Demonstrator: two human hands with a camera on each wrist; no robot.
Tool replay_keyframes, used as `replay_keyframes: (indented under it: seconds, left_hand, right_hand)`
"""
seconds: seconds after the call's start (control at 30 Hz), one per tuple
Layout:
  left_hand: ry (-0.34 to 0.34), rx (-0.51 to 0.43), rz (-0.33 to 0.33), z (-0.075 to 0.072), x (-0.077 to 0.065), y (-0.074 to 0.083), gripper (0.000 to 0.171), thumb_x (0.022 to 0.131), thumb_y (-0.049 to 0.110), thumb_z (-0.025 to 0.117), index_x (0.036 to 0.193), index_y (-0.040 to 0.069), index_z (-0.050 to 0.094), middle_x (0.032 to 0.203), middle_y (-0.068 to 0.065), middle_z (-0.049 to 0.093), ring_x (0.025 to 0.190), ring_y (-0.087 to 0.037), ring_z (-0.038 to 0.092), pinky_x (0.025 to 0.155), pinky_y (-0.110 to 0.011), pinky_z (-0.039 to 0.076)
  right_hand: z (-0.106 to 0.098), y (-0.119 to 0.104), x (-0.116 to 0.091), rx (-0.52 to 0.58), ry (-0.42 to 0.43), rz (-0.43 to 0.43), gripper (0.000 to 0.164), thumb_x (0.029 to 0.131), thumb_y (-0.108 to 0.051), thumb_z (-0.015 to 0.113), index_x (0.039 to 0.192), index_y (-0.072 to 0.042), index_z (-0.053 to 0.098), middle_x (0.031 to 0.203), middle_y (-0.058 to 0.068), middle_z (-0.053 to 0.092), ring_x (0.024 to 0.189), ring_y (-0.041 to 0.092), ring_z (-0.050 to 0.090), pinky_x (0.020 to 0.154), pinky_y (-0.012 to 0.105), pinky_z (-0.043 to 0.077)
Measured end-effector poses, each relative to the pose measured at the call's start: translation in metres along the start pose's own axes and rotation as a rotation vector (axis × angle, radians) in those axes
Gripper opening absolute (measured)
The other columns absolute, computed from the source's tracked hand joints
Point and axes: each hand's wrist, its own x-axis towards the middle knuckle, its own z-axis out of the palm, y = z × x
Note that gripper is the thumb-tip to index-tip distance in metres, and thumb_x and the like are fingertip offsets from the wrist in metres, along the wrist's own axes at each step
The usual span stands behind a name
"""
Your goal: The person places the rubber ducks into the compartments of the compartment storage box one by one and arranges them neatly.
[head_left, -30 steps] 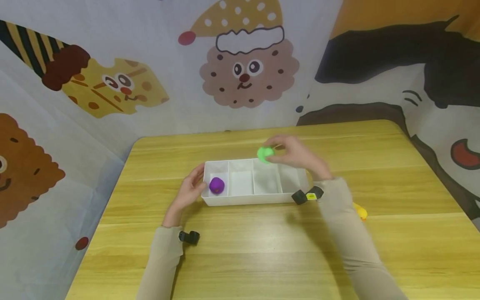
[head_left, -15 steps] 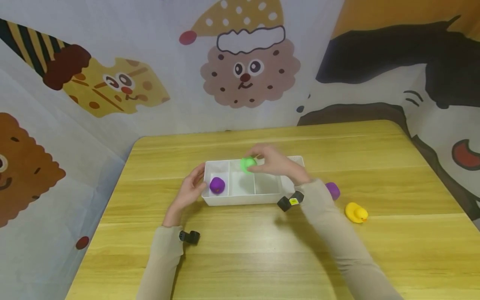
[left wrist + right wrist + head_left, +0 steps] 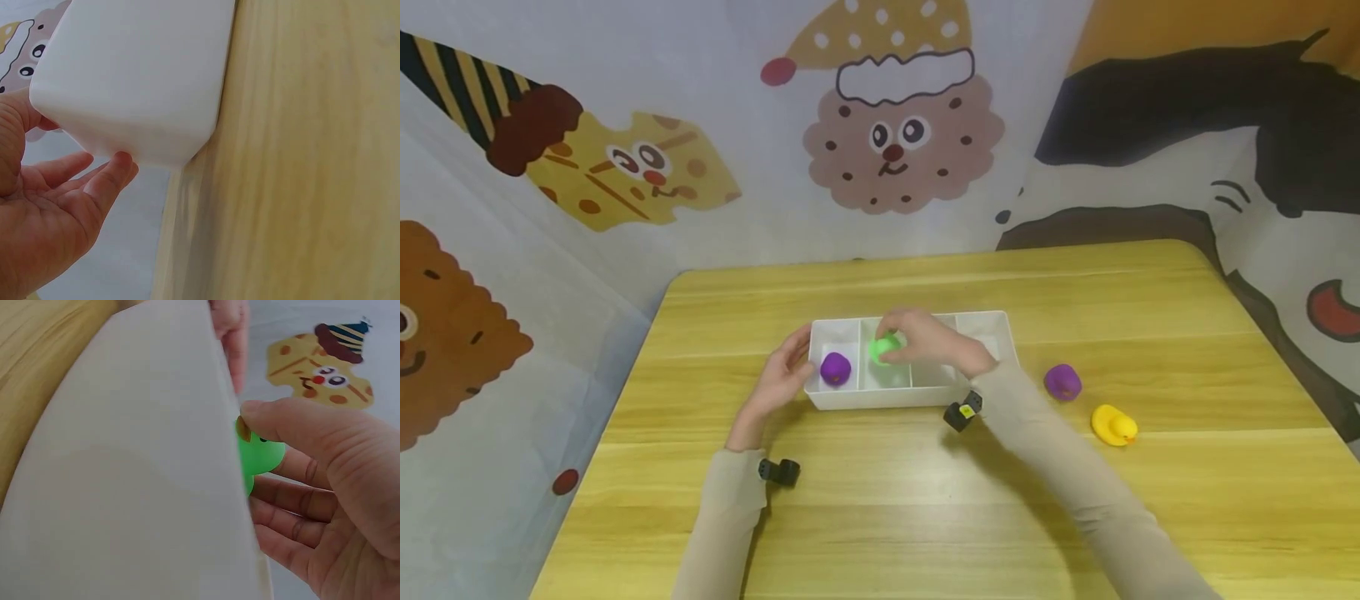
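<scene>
Inside the tray [image 3: 880,400] my left hand [image 3: 777,379] grips sits one purple toy [image 3: 835,369]; my right hand [image 3: 931,340] pinches a green duck [image 3: 883,343]; two toys [image 3: 1063,382] remain out.

The tray [image 3: 883,399] looks smooth plastic, the tabletop [image 3: 880,517] faintly glossy wood, the backdrop [image 3: 767,204] cloth.

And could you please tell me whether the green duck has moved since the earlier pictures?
Yes: against the white tray, the green duck has moved left and lower, to the second compartment from the left.
</scene>
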Motion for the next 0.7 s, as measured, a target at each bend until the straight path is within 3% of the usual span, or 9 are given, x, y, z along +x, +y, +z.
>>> replay_keyframes:
  seconds: [0.3,0.47,0.7]
  left_hand:
    - [-0.004,0.014,-0.019,0.0,0.0,0.003,0.061,0.084,-0.018,0.045,0.141,-0.014,0.022,0.145,-0.031,0.027,0.133,-0.043,0.03,0.113,-0.044,0.026]
    - [0.0,0.017,-0.03,0.0,0.0,0.002,0.061,0.084,-0.018,0.044,0.141,-0.014,0.022,0.145,-0.031,0.027,0.133,-0.043,0.03,0.113,-0.044,0.026]
    - [0.0,0.013,-0.024,0.0,0.0,0.003,0.061,0.084,-0.018,0.044,0.14,-0.015,0.022,0.144,-0.033,0.026,0.132,-0.045,0.029,0.113,-0.045,0.025]
  right_hand:
    - [0.01,-0.006,0.004,-0.115,-0.081,0.041,0.023,0.082,-0.019,0.071,0.1,-0.006,0.067,0.1,0.003,0.066,0.094,0.018,0.06,0.09,0.029,0.05]
    - [0.018,-0.004,0.007,-0.189,-0.095,0.027,0.02,0.079,-0.021,0.073,0.096,-0.01,0.07,0.093,-0.001,0.067,0.09,0.015,0.06,0.089,0.029,0.05]
    - [0.024,-0.004,0.008,-0.235,-0.111,0.022,0.021,0.079,-0.019,0.073,0.096,-0.007,0.069,0.092,0.001,0.068,0.09,0.017,0.061,0.091,0.031,0.049]
